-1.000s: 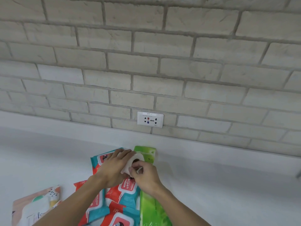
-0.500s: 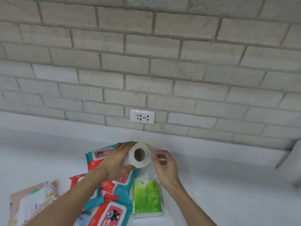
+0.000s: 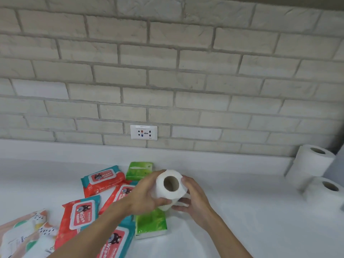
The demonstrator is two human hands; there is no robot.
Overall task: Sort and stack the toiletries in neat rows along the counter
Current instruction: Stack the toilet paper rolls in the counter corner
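A pale brick wall (image 3: pixel 167 71) fills the upper half of the view. A white socket (image 3: pixel 143 132) is set low in it, just above the back ledge of the counter. The white counter (image 3: pixel 242 220) spreads out below the socket from edge to edge.

Below and left of the socket lies a loose heap of red and teal wipes packs (image 3: pixel 80 216). Four are in view, overlapping at different angles with their labels up. Farther down and left of the socket, in the bottom corner, lie pastel packs (image 3: pixel 24 233), partly cut off by the frame.

Far right of the socket, two white paper rolls stand upright. The rear roll (image 3: pixel 314 162) is against the ledge, and the front roll (image 3: pixel 325 192) is just before it.

Directly below the socket, close to the ledge, a green tissue pack (image 3: pixel 139 170) lies flat. A second green pack (image 3: pixel 150 224) lies lower still, at the right edge of the heap.

Below and slightly right of the socket, both hands hold a toilet roll (image 3: pixel 170 187) with its hollow core toward the camera. The left hand (image 3: pixel 143 196) wraps round the roll's left side, its thumb across the lower front. The right hand (image 3: pixel 193 198) clasps the right side and underside with curled fingers. The hands are close together with the roll between them, over the upper end of the second green pack.
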